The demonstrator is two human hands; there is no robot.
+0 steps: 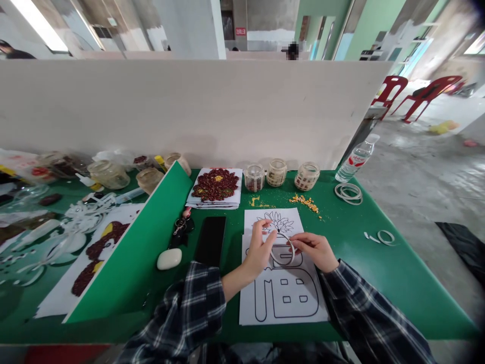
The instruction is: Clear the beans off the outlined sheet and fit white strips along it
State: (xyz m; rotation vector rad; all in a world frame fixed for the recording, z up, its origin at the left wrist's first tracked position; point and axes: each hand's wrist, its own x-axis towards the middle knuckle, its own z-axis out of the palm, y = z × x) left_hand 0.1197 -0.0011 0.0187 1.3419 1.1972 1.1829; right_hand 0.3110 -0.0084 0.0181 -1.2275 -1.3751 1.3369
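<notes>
A narrow white roll of tape (pixel 283 264) is held up on edge over a printed line drawing (pixel 265 316). My left hand (pixel 259 252) is at its left side, with the thumb against the upper rim and the other fingers raised and curved. From the right, my right hand (pixel 316 250) pinches the rim between thumb and fingertips. The paper below carries outlined leaves at the top and block-like lettering beneath. Part of the drawing is covered by my hands and the roll.
A phone (pixel 211 240), white case (pixel 169 259) and keys (pixel 184 225) lie left, beside a green divider (pixel 129 253). Behind are a bean picture (pixel 216 184), jars (pixel 276 173), corn kernels (pixel 305 202) and a bottle (pixel 356 159). More tape rolls (pixel 348 193) lie right.
</notes>
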